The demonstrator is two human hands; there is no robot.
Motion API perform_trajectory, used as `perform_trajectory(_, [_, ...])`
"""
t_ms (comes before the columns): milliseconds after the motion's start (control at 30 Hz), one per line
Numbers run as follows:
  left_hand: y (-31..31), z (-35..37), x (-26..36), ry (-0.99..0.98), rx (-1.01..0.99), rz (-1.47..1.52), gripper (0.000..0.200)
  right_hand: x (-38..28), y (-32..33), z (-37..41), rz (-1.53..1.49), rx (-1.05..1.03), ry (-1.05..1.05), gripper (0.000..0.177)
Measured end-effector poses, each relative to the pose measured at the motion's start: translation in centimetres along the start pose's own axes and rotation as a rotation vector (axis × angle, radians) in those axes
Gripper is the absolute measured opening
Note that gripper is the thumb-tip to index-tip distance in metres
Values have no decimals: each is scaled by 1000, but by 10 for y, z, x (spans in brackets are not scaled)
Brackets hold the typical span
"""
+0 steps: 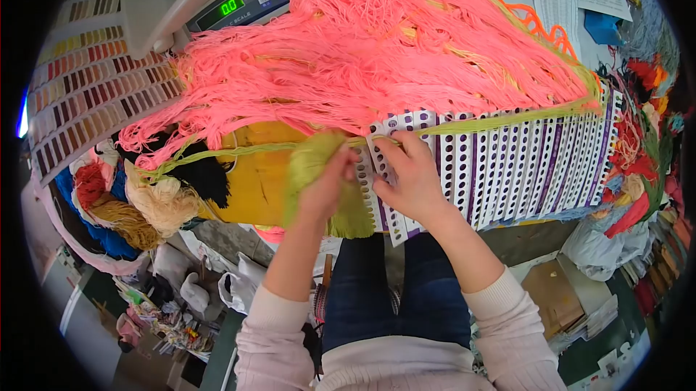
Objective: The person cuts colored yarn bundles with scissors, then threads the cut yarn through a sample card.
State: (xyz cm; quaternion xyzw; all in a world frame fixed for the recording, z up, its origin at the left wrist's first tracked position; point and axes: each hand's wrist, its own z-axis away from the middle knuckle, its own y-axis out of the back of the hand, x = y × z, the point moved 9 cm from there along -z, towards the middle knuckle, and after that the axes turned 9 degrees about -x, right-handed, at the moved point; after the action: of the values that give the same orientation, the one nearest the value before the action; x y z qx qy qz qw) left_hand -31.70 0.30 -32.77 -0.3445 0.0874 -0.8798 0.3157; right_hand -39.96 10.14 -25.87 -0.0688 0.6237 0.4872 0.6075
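My left hand (326,186) is closed on a bundle of yellow-green thread (351,213), which hangs below it and is blurred by motion at its left side. My right hand (412,179) rests near the left end of the white punched cards (500,166), its fingers bent at a strand of the green thread; whether they grip it is too small to tell. That green strand runs left and right along the lower edge of a large heap of pink thread (377,50).
A scale (243,3) with a lit green display stands at the upper left, beside a thread colour chart (94,72). Coloured thread bundles (163,206) lie at the left edge, others (641,166) at the right. A yellow surface (257,180) shows beneath the green strand.
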Motion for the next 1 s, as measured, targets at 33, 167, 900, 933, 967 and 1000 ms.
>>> perform_trajectory(33, [2,7,7,-14,-29,209,15,1,-1,0,25,17,23,38])
perform_trajectory(167, [-22,32,20,82,-372,618,24,3,2,2,4,103,89,29])
perform_trajectory(900, [237,257,213,-599,636,339,24,-7,-4,-20,182,61,-166,40])
perform_trajectory(933, [220,270,206,-562,571,252,23,-15,-2,-19,151,51,-150,42])
perform_trajectory(967, [198,275,185,-460,438,237,23,-23,1,-17,121,40,-135,43])
perform_trajectory(1000, [176,278,162,-364,320,255,22,-31,1,-15,106,26,-97,43])
